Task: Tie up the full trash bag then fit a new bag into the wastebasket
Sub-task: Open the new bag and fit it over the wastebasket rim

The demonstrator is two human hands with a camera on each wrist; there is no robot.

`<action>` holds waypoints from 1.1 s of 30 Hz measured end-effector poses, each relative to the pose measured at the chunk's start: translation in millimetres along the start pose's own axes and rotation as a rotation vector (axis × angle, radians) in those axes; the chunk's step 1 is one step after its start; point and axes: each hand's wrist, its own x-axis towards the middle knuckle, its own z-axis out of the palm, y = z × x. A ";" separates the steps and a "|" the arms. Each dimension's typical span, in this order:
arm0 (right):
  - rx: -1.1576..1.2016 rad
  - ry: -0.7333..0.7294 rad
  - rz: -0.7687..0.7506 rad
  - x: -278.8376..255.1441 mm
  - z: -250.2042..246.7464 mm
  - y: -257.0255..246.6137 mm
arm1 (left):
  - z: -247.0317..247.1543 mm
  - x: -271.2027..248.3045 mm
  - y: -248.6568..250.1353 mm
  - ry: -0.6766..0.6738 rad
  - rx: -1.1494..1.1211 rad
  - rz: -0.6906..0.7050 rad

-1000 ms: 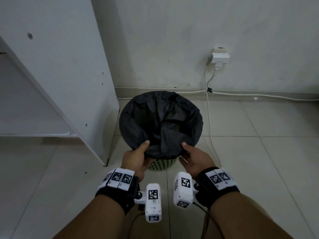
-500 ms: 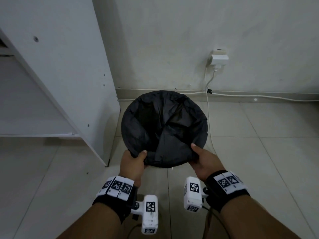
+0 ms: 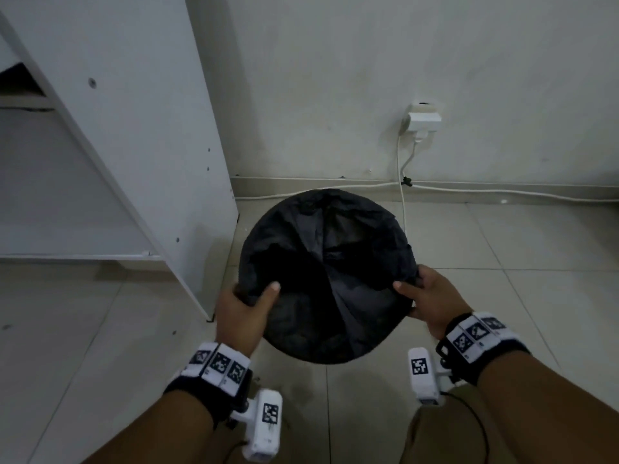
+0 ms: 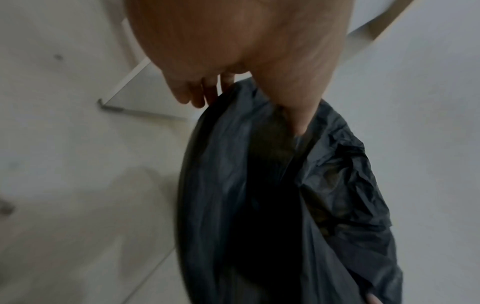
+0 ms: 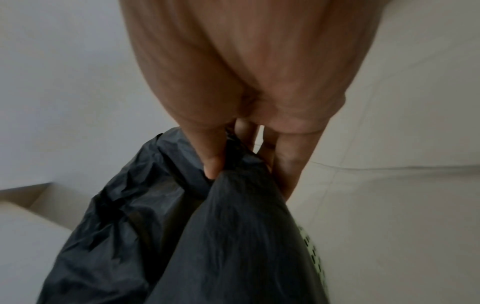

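Note:
A black trash bag [image 3: 328,262] is stretched over the round wastebasket, hiding it in the head view. My left hand [image 3: 248,303] grips the bag's rim on the near left, thumb inside and fingers outside [image 4: 197,96]. On the near right my right hand [image 3: 425,296] pinches the bag's rim, thumb inside. In the right wrist view the bag [image 5: 182,236] bunches between thumb and fingers, and a strip of the pale green perforated wastebasket [image 5: 310,246] shows below. The left wrist view shows the bag [image 4: 259,195] dark and hollow inside.
A white cabinet panel [image 3: 140,128] stands close to the left of the basket. Behind it the wall holds a white plug [image 3: 423,117] with a cable [image 3: 402,182] running down and along the skirting. Tiled floor [image 3: 519,262] spreads to the right and near side.
Both hands have slid apart along the bag's rim, from the near edge to its left and right sides. The basket now looks closer and its green side is hidden.

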 end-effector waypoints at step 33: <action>0.390 0.016 0.340 148.2 150.6 112.7 | -75.6 -4.4 -4.4 -0.144 0.289 0.210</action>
